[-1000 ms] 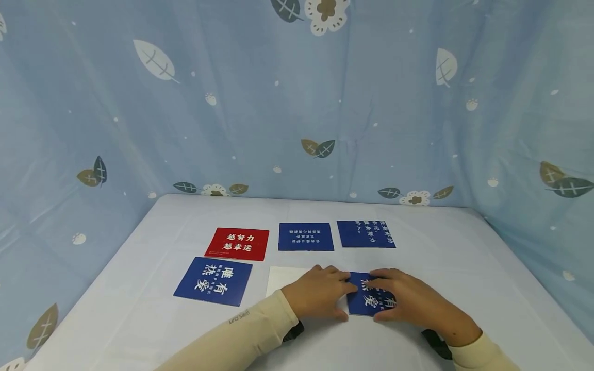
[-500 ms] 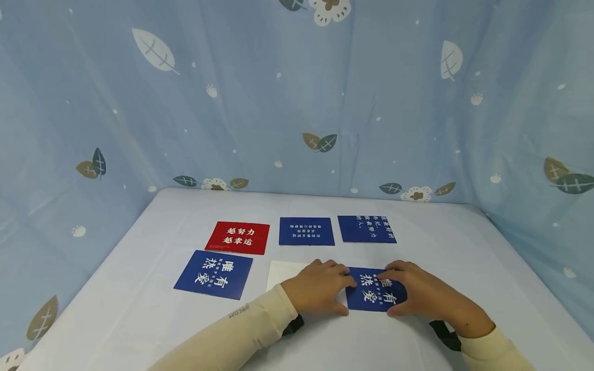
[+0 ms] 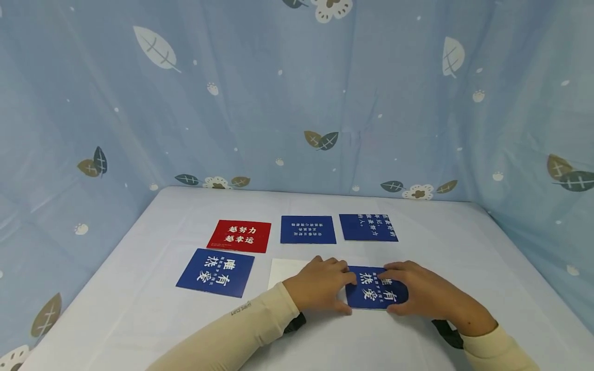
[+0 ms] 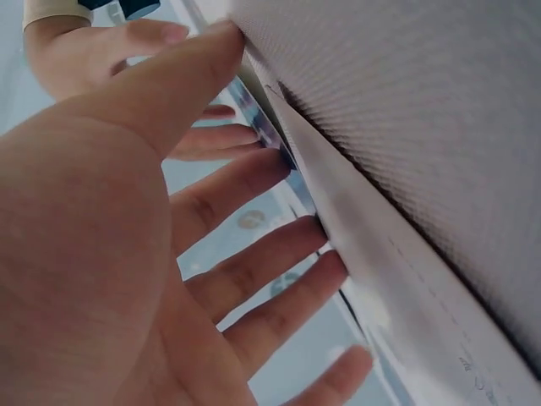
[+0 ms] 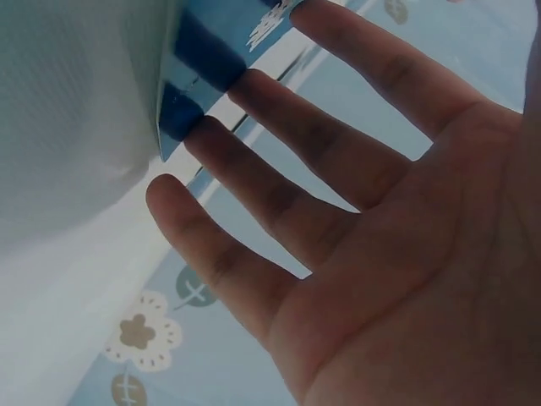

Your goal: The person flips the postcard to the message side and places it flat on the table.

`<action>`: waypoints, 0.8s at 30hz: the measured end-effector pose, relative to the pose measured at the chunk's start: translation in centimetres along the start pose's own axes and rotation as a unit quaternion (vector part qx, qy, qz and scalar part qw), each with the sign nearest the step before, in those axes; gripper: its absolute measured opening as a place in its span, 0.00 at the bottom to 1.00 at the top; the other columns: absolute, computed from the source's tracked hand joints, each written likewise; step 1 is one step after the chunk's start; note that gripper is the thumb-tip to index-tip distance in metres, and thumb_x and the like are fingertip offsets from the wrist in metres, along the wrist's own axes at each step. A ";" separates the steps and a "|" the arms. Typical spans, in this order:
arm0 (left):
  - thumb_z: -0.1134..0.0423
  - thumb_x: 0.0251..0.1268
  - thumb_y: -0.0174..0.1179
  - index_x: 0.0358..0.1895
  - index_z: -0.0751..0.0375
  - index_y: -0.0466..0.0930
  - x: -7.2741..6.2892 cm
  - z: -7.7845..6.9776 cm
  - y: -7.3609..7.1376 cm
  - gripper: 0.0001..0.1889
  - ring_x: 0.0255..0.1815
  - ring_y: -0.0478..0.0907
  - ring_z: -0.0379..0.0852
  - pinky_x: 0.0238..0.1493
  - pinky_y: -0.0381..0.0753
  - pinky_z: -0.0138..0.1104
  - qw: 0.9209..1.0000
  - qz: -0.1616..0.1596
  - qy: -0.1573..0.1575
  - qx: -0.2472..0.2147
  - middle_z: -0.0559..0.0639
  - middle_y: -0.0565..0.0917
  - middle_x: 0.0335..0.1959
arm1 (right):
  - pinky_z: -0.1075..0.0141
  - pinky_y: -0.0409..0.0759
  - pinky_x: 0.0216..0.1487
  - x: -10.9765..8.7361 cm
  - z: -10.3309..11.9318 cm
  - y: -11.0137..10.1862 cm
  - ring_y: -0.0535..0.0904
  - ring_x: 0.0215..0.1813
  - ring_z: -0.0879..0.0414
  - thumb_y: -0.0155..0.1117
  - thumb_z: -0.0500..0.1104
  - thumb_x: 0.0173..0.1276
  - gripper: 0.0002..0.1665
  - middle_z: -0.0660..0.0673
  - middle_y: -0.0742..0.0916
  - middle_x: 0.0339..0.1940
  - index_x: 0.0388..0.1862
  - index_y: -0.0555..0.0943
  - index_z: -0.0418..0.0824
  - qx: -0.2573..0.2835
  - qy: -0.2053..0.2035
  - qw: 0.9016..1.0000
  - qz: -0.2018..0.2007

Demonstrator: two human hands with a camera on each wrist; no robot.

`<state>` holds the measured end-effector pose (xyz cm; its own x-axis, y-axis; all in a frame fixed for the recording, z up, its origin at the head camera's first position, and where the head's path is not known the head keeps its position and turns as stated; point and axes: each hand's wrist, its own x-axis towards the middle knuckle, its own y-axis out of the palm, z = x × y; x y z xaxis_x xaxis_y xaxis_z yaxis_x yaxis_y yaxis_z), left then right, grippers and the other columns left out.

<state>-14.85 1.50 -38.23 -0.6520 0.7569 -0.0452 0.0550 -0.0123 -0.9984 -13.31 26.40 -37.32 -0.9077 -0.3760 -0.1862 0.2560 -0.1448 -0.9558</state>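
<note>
A blue card with white lettering (image 3: 371,288) lies flat on the table between my two hands. My right hand (image 3: 424,293) rests at its right end, fingertips on the card's top and thumb near its lower right corner. In the right wrist view the fingers (image 5: 279,207) look straight and spread, tips touching the blue card (image 5: 207,63). My left hand (image 3: 317,286) touches the card's left end with its fingertips and lies across a white card (image 3: 283,270), which it partly hides. The left wrist view shows the left fingers (image 4: 254,271) extended along the white card's edge (image 4: 372,245).
Behind the hands lie a red card (image 3: 238,236), a blue card with small print (image 3: 308,230) and another blue card (image 3: 368,228). One more blue card (image 3: 215,273) lies at the left. The white table (image 3: 139,314) ends against a patterned blue curtain (image 3: 260,93).
My right hand has slid a little to the right, uncovering more of the blue card's lettering. The left hand stays nearly where it was. The head view has tilted slightly down.
</note>
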 end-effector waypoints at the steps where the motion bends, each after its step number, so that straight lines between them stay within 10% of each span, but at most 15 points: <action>1: 0.32 0.57 0.65 0.61 0.38 0.79 0.0 0.0 0.0 0.30 0.62 0.78 0.42 0.61 0.77 0.44 1.000 -0.001 0.000 0.002 0.42 0.81 0.60 | 0.39 0.78 0.61 0.0 0.0 0.0 0.77 0.64 0.38 0.83 0.61 0.45 0.38 0.40 0.82 0.64 0.56 0.85 0.50 0.003 -0.004 1.000 -0.001; 12: 0.38 0.71 0.54 0.64 0.39 0.78 -0.3 0.0 -0.2 0.23 0.67 0.75 0.43 0.65 0.74 0.47 1.000 0.008 0.006 0.013 0.42 0.80 0.64 | 0.42 0.82 0.57 -0.2 -0.4 -0.8 0.85 0.55 0.44 0.76 0.54 0.56 0.21 0.44 0.89 0.54 0.47 0.88 0.49 0.037 -0.064 0.997 -0.005; 24: 0.46 0.80 0.41 0.55 0.36 0.83 -0.1 0.2 -0.3 0.19 0.59 0.80 0.35 0.55 0.77 0.43 0.999 -0.031 -0.002 -0.030 0.33 0.86 0.54 | 0.46 0.83 0.56 -0.4 -0.1 -1.1 0.84 0.51 0.49 0.76 0.54 0.56 0.19 0.47 0.88 0.49 0.44 0.88 0.48 0.025 -0.015 1.000 -0.001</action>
<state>-14.92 1.26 -37.98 -0.6589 0.7521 0.0159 0.0594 0.0731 -0.9956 -13.26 26.85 -36.20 -0.8983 -0.4025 -0.1764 0.2712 -0.1919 -0.9432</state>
